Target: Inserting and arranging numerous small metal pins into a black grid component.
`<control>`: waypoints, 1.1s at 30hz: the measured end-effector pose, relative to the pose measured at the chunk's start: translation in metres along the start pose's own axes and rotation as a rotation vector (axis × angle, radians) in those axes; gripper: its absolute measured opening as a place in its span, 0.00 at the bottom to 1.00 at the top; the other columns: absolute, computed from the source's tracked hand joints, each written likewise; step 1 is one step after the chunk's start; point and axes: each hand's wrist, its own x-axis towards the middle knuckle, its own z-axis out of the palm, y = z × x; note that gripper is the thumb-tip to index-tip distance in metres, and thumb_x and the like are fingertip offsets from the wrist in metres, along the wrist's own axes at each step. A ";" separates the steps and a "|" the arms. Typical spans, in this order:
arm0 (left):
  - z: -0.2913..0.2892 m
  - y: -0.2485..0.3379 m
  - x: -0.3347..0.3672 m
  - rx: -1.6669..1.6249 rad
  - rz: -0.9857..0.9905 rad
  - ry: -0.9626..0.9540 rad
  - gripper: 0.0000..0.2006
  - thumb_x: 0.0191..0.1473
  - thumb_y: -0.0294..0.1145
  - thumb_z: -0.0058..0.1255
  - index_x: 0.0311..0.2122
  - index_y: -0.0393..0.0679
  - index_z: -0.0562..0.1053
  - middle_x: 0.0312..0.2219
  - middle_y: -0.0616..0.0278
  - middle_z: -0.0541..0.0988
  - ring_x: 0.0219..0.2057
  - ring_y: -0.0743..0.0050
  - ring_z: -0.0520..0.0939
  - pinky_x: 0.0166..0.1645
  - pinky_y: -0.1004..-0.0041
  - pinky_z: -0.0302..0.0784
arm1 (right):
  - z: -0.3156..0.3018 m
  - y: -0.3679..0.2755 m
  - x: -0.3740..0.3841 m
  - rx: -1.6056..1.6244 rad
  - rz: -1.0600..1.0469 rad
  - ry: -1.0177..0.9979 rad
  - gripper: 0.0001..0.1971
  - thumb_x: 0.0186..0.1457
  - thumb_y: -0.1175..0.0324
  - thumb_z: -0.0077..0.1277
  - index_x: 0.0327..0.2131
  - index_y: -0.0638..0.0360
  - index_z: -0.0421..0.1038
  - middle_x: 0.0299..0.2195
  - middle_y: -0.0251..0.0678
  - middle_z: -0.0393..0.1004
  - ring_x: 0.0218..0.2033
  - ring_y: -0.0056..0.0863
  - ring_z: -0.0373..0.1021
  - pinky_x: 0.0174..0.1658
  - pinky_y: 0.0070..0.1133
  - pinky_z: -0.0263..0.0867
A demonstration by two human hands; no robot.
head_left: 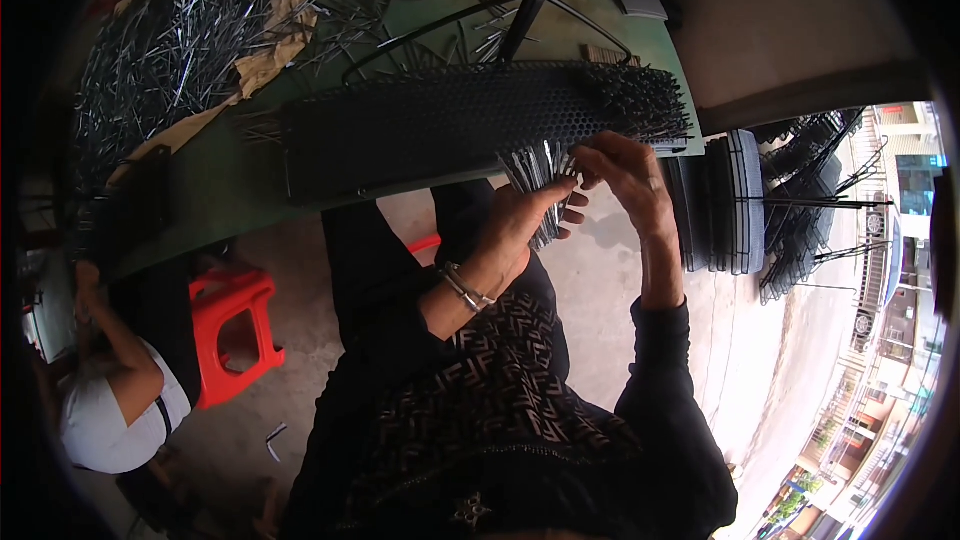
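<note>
My left grip [518, 217] clasps metal rods [530, 168]; my right grip [632, 180] pinches at their edge, seemingly separating some. Next probably calls for gentle drawing.

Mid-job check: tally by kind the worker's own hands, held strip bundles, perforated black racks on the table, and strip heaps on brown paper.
Own hands, left hand and right hand: 2
Held bundle of thin strips: 1
Perforated black rack on the green table: 1
Heap of strips on brown paper: 1
Total: 5; single strips are too many to count.
</note>
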 end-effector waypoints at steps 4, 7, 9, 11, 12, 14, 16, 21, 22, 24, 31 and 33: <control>-0.002 0.004 0.000 0.031 0.003 0.004 0.14 0.53 0.38 0.58 0.42 0.42 0.77 0.31 0.59 0.83 0.29 0.72 0.84 0.29 0.75 0.75 | -0.005 0.000 0.006 0.066 0.023 -0.066 0.08 0.57 0.70 0.53 0.30 0.67 0.74 0.23 0.34 0.74 0.26 0.18 0.71 0.30 0.17 0.67; -0.003 0.006 0.001 0.047 0.017 0.011 0.13 0.53 0.38 0.58 0.42 0.43 0.77 0.31 0.59 0.83 0.29 0.72 0.84 0.29 0.75 0.75 | -0.007 -0.004 0.009 0.038 0.050 -0.105 0.08 0.58 0.71 0.52 0.31 0.68 0.74 0.24 0.35 0.75 0.26 0.19 0.72 0.31 0.17 0.68; -0.005 0.005 0.003 0.043 0.017 0.008 0.13 0.53 0.38 0.59 0.41 0.43 0.77 0.30 0.60 0.83 0.28 0.72 0.84 0.28 0.75 0.75 | -0.008 -0.004 0.012 0.017 0.059 -0.124 0.08 0.59 0.71 0.51 0.32 0.68 0.74 0.25 0.35 0.75 0.27 0.19 0.72 0.32 0.17 0.69; -0.006 0.005 0.004 0.038 0.018 0.003 0.13 0.53 0.38 0.59 0.41 0.43 0.77 0.30 0.60 0.83 0.28 0.72 0.84 0.28 0.75 0.75 | -0.009 -0.003 0.015 0.012 0.060 -0.162 0.07 0.59 0.72 0.50 0.34 0.68 0.74 0.26 0.34 0.76 0.27 0.18 0.72 0.32 0.17 0.69; -0.006 0.006 0.005 0.036 0.018 0.007 0.13 0.53 0.38 0.59 0.41 0.43 0.77 0.30 0.60 0.83 0.28 0.72 0.84 0.28 0.75 0.75 | -0.009 -0.004 0.016 0.013 0.061 -0.164 0.07 0.59 0.72 0.50 0.34 0.68 0.74 0.26 0.34 0.76 0.27 0.18 0.72 0.32 0.17 0.69; -0.006 0.007 0.006 0.034 0.019 0.012 0.13 0.53 0.38 0.59 0.41 0.43 0.77 0.30 0.61 0.83 0.28 0.72 0.84 0.28 0.75 0.75 | -0.009 -0.005 0.018 0.015 0.067 -0.177 0.07 0.60 0.72 0.49 0.34 0.68 0.73 0.26 0.34 0.76 0.28 0.18 0.72 0.32 0.17 0.69; -0.006 0.009 0.008 0.061 0.014 0.015 0.15 0.53 0.40 0.58 0.42 0.43 0.76 0.32 0.59 0.83 0.30 0.71 0.85 0.28 0.75 0.74 | -0.009 -0.002 0.020 0.033 0.062 -0.182 0.07 0.60 0.73 0.49 0.34 0.68 0.73 0.26 0.34 0.76 0.28 0.18 0.72 0.32 0.17 0.69; -0.013 0.004 0.017 -0.031 0.006 0.011 0.18 0.54 0.43 0.58 0.45 0.43 0.75 0.36 0.58 0.82 0.35 0.69 0.84 0.32 0.73 0.77 | -0.011 -0.011 0.024 0.073 0.083 -0.192 0.05 0.60 0.76 0.47 0.35 0.67 0.72 0.27 0.35 0.76 0.29 0.19 0.74 0.34 0.16 0.70; -0.014 0.002 0.018 -0.115 0.009 0.021 0.19 0.55 0.44 0.58 0.46 0.44 0.75 0.38 0.58 0.81 0.37 0.68 0.84 0.35 0.71 0.79 | -0.014 -0.014 0.024 0.112 -0.001 -0.092 0.05 0.60 0.76 0.47 0.35 0.67 0.72 0.27 0.35 0.77 0.29 0.20 0.75 0.34 0.16 0.71; -0.019 0.004 0.021 -0.155 -0.013 0.028 0.18 0.56 0.44 0.57 0.47 0.44 0.74 0.39 0.56 0.81 0.38 0.65 0.83 0.37 0.68 0.80 | -0.021 -0.015 0.029 0.110 -0.175 0.127 0.06 0.60 0.75 0.46 0.37 0.67 0.71 0.28 0.38 0.79 0.30 0.23 0.77 0.34 0.18 0.72; -0.009 0.005 0.021 -0.245 -0.022 -0.005 0.15 0.59 0.38 0.52 0.48 0.41 0.73 0.39 0.51 0.79 0.38 0.58 0.83 0.42 0.63 0.82 | -0.010 -0.001 0.070 -0.201 -0.320 0.590 0.07 0.60 0.73 0.48 0.39 0.66 0.73 0.29 0.36 0.79 0.30 0.20 0.77 0.37 0.18 0.73; -0.008 0.003 0.020 -0.262 -0.022 0.002 0.14 0.58 0.39 0.54 0.45 0.41 0.73 0.36 0.54 0.81 0.35 0.62 0.83 0.38 0.67 0.82 | -0.008 0.006 0.081 -0.282 -0.425 0.593 0.07 0.60 0.72 0.49 0.39 0.64 0.73 0.28 0.35 0.79 0.30 0.19 0.77 0.35 0.17 0.72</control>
